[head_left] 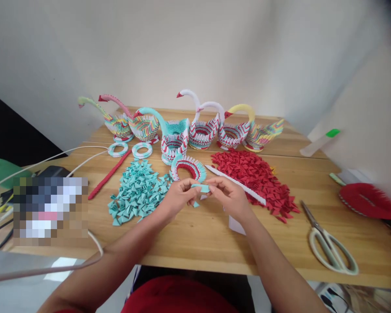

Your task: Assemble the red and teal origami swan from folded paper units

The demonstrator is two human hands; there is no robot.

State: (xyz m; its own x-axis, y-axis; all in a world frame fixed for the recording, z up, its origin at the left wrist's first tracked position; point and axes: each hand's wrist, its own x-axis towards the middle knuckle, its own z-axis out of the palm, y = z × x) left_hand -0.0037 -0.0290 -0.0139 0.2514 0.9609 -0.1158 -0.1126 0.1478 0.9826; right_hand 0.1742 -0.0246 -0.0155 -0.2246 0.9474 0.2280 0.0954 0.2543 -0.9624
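My left hand (179, 196) and my right hand (228, 196) meet over the middle of the wooden table (198, 234). Both pinch a small teal folded paper piece (202, 188) between their fingertips. Just left of my hands lies a heap of teal folded triangles (137, 193). A heap of red folded triangles (257, 176) spreads to the right. Right behind my fingers stands a half-built red and white paper arch (188, 167). A long white paper strip (236, 184) runs past my right hand.
Several finished paper swans (182, 128) line the back of the table, with two teal rings (130, 150) and a red strip (109, 176) at the left. Scissors (329, 243) lie at the right, a red disc-shaped paper piece (368, 200) beyond them. White cables (84, 158) cross the left edge.
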